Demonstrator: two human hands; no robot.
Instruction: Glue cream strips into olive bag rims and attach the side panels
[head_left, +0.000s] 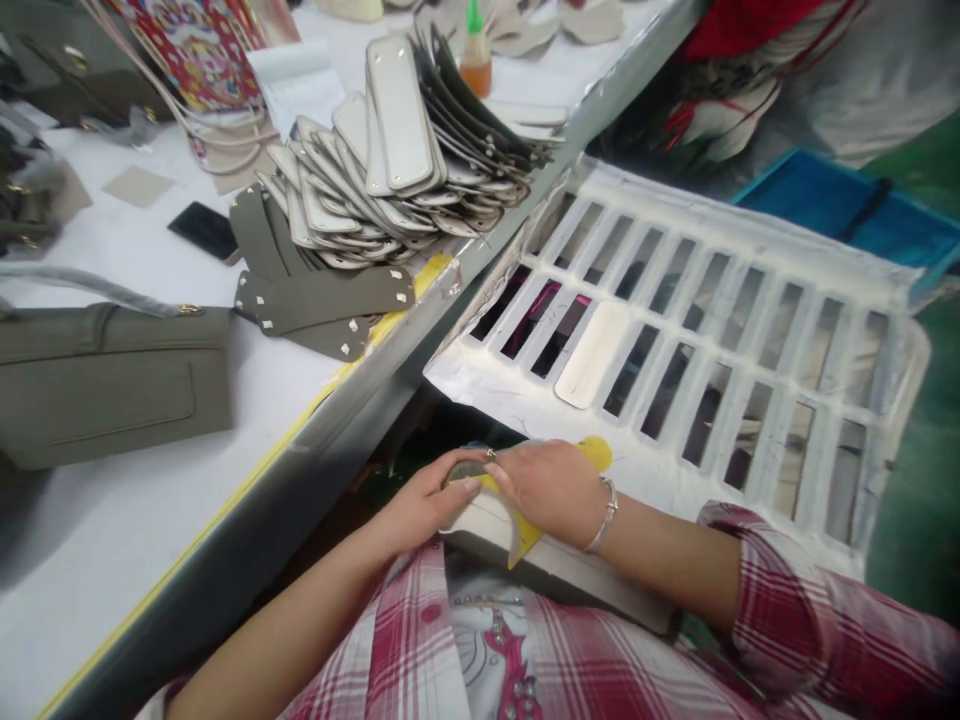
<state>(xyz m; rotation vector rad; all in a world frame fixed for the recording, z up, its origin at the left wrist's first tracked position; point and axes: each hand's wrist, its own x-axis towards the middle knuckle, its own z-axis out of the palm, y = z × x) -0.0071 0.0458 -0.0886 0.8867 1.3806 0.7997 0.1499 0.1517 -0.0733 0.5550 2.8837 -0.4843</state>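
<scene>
My left hand point(420, 505) grips the rounded end of a long flat leather strip point(570, 575) held against my lap. My right hand point(551, 490) is closed over the same end, pressing a yellow cloth-like piece point(596, 455) onto it. The strip is olive on its edge and pale on its face. Both hands sit just below the edge of the white table point(150, 520).
A fanned pile of similar pale strips point(390, 170) and a few olive ones point(322, 300) lie on the table. An olive bag point(105, 385) is at the left. A white slotted rack point(712, 330) holding one pale strip point(592, 355) stands to the right. A small bottle point(475, 55) stands at the back.
</scene>
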